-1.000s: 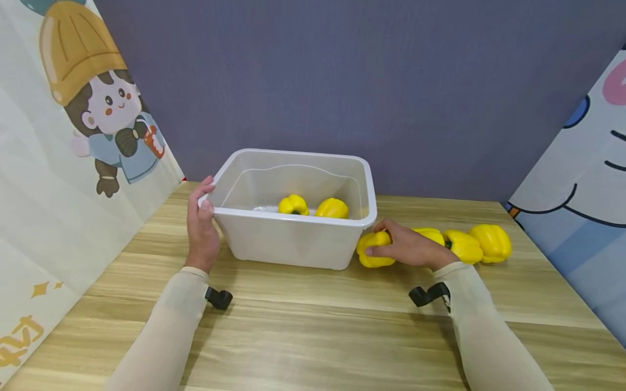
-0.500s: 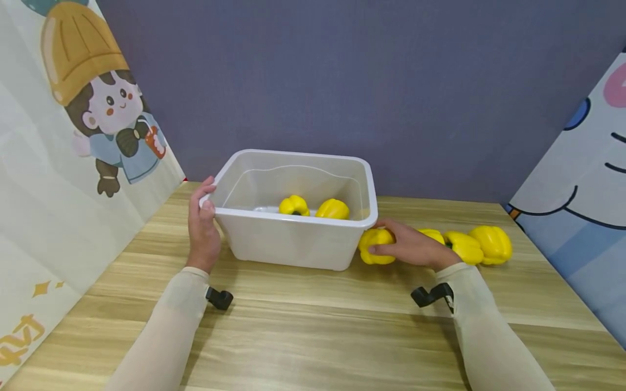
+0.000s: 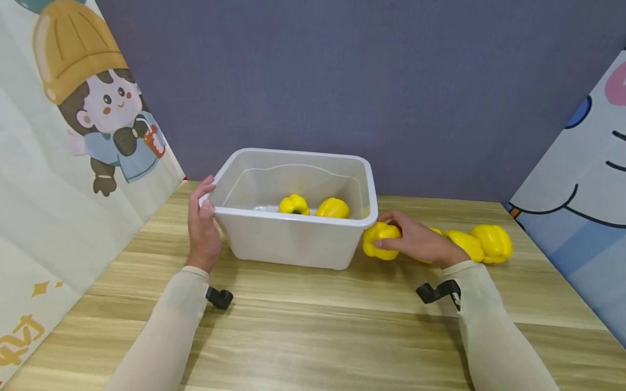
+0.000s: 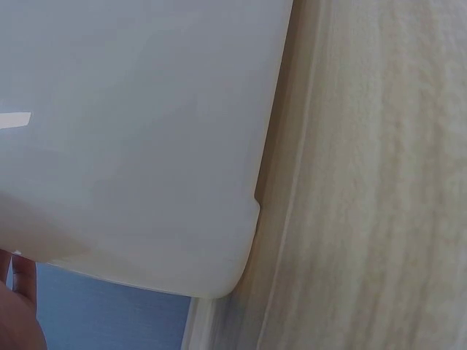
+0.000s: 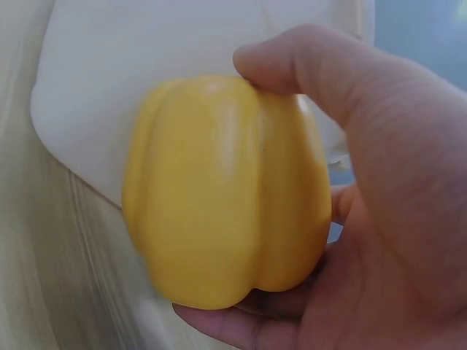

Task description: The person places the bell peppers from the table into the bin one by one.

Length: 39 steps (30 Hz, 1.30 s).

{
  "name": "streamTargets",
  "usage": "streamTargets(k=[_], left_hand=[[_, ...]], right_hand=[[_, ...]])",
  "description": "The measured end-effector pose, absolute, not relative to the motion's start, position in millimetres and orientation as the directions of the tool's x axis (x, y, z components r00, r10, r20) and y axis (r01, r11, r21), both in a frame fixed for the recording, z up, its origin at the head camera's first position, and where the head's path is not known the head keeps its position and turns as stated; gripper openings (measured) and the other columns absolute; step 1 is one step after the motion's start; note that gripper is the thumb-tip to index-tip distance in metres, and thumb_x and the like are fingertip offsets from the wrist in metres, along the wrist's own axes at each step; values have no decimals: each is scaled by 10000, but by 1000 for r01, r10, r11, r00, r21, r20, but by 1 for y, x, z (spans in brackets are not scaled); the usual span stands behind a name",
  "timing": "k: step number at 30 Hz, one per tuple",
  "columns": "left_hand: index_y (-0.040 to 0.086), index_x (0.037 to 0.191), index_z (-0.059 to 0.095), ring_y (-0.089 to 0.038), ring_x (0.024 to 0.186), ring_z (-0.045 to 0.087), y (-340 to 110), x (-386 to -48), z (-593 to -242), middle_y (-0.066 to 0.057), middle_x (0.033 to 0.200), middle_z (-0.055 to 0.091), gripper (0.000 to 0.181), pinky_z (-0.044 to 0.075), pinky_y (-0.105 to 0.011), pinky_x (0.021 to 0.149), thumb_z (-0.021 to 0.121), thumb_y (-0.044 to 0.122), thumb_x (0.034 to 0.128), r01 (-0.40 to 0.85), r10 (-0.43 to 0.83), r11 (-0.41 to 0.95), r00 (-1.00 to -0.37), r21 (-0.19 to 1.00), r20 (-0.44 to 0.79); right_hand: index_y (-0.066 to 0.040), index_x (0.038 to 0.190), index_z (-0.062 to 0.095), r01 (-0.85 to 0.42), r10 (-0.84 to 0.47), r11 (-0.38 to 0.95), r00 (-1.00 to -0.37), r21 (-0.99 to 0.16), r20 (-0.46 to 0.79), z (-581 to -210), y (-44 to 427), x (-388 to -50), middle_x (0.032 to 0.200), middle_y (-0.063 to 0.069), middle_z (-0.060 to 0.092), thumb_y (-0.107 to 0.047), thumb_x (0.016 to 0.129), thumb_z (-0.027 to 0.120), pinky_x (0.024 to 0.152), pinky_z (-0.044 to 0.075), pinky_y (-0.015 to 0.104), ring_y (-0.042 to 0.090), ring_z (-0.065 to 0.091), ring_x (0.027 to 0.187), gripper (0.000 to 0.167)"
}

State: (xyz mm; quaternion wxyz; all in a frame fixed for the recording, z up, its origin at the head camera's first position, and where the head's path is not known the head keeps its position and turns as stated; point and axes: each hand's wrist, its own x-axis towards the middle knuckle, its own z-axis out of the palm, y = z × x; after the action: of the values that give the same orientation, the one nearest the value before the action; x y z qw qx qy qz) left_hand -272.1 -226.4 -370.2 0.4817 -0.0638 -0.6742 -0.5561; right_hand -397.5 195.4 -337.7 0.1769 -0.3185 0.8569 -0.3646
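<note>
Yellow and shiny, one pepper [image 3: 381, 241] is gripped by the bent fingers of the right hand [image 3: 418, 238], beside the white box [image 3: 288, 241]; two peppers [image 3: 333, 208] inside are blocked off from it by the side wall [image 3: 362, 190]; the rim [image 3: 264, 213] is gripped by the left hand [image 3: 202, 225]; three more peppers [image 3: 492, 244] on the wooden table [image 3: 318, 326] are partly hidden.

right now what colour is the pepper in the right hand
The pepper is plain yellow, seen best in the right wrist view.
</note>
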Motion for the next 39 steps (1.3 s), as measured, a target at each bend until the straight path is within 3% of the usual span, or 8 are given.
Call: streamTargets(k=[17, 28, 39], left_hand=[[-50, 1297, 506, -242, 1401, 376, -227, -275, -370, -100, 1488, 475, 529, 274, -337, 1121, 414, 384, 1008, 631, -457, 357, -525, 689, 718], [-59, 1309, 490, -233, 1409, 365, -227, -275, -372, -102, 1503, 459, 529, 271, -335, 1124, 395, 366, 1010, 614, -461, 352, -543, 706, 702], [-55, 1302, 498, -247, 1404, 368, -227, -275, -371, -110, 1494, 467, 534, 290, -324, 1112, 410, 381, 1006, 630, -463, 350, -527, 693, 713]], right_hand=[[-55, 1384, 416, -406, -678, 484, -734, -775, -40, -325, 200, -395, 1240, 156, 560, -373, 925, 709, 890, 490, 391, 281, 567, 1042, 631], [-113, 1393, 425, -363, -667, 490, -741, -793, -74, -325, 204, -394, 1238, 133, 566, -431, 921, 699, 866, 506, 392, 292, 574, 1032, 632], [-82, 1422, 424, -372, -684, 447, -728, -813, -42, -322, 208, -397, 1268, 143, 563, -390, 967, 650, 872, 517, 369, 301, 583, 1054, 594]])
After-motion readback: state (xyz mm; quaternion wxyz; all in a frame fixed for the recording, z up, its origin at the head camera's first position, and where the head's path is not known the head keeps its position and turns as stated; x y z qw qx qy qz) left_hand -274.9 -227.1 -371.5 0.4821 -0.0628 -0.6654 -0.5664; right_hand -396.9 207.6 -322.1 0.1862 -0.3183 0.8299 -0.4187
